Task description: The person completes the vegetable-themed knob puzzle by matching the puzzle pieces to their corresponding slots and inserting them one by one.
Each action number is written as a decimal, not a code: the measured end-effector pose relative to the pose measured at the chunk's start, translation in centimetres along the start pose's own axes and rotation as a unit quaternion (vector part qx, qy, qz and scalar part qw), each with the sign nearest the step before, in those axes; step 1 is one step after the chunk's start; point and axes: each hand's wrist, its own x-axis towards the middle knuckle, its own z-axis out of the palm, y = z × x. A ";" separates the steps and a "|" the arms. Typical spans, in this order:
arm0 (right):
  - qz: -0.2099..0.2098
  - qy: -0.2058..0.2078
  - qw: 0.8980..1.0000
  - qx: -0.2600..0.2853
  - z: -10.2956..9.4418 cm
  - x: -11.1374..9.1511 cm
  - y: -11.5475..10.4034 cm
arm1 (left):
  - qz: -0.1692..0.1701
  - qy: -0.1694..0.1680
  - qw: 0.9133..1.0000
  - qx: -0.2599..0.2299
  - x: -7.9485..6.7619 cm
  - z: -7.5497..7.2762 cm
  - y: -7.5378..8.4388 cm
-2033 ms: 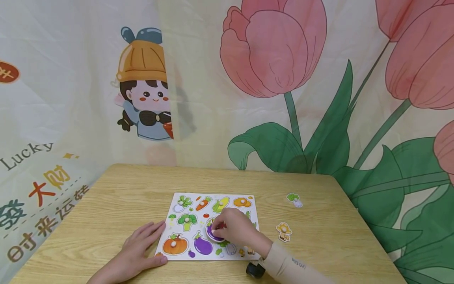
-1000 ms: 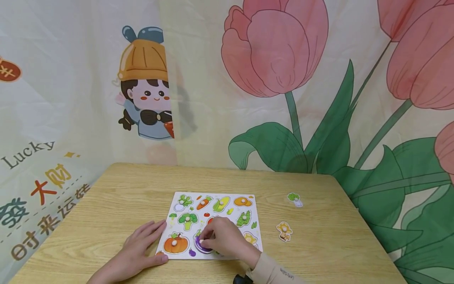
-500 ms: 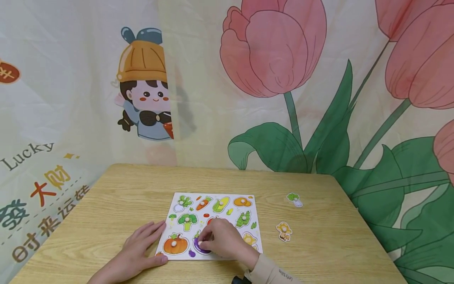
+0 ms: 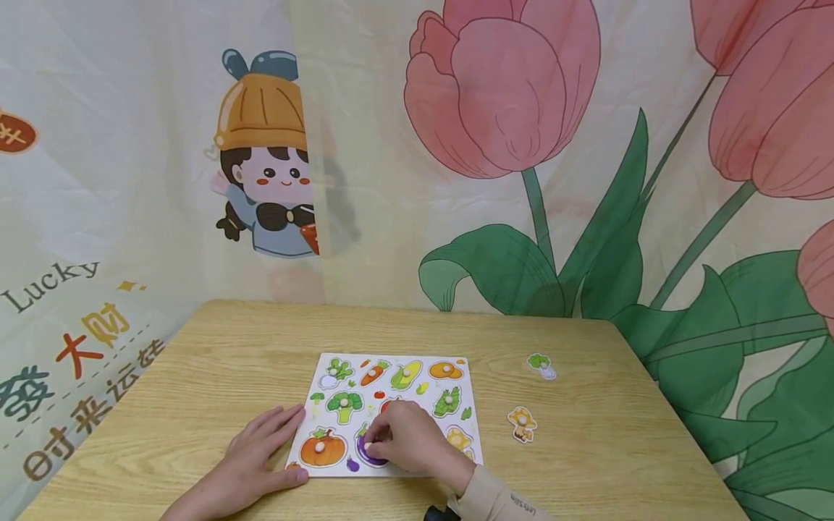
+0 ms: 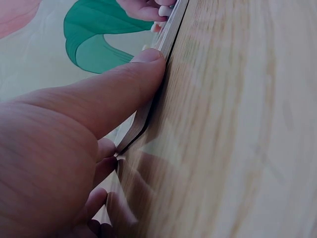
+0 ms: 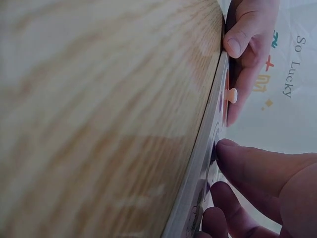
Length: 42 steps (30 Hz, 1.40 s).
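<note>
On the table lies a white vegetable knob puzzle board (image 4: 469,391). My right hand (image 4: 413,438) pinches the knob of the purple eggplant piece (image 4: 373,459), which sits over the eggplant picture at the board's near side; the hand covers part of it. In the right wrist view, the right thumb (image 6: 242,161) and fingers meet close to the board's surface. My left hand (image 4: 254,449) rests flat along the board's left edge, thumb at the near left corner. The left wrist view shows the thumb (image 5: 119,91) against that edge. The pumpkin piece (image 4: 322,450) lies between both hands.
Loose on the wooden table (image 4: 586,449), right of the board, are a bok choy piece (image 4: 541,366) and a mushroom piece (image 4: 522,425). Broccoli (image 4: 344,407), carrot (image 4: 374,373) and corn (image 4: 407,375) pieces sit in the board. A printed curtain (image 4: 365,145) hangs behind the table.
Over two seconds my right hand has carried the eggplant piece left and nearer, from mid-board onto the eggplant picture. In the last half second it barely moves. The left hand stays still.
</note>
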 end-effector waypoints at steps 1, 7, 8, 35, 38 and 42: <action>0.000 -0.001 1.000 0.000 0.0 0.0 0.0 | -0.001 -0.001 1.000 0.000 0.0 0.0 0.0; -0.003 -0.005 1.000 -0.008 0.0 -0.1 -0.2 | 0.001 0.000 1.000 0.006 -0.1 0.1 -0.3; -0.003 -0.006 1.000 -0.009 0.0 -0.1 -0.2 | 0.002 0.001 1.000 0.007 -0.1 0.2 -0.3; 0.052 0.069 0.995 -0.046 -14.0 -4.2 8.3 | 0.008 0.000 1.000 0.003 0.1 0.1 -0.3; 0.074 0.087 0.992 -0.047 -15.5 -4.8 10.6 | 0.008 -0.001 1.000 0.005 0.1 0.1 -0.3; 0.082 0.102 0.990 -0.059 -17.1 -5.4 13.8 | 0.006 -0.003 1.000 0.007 0.1 0.1 -0.2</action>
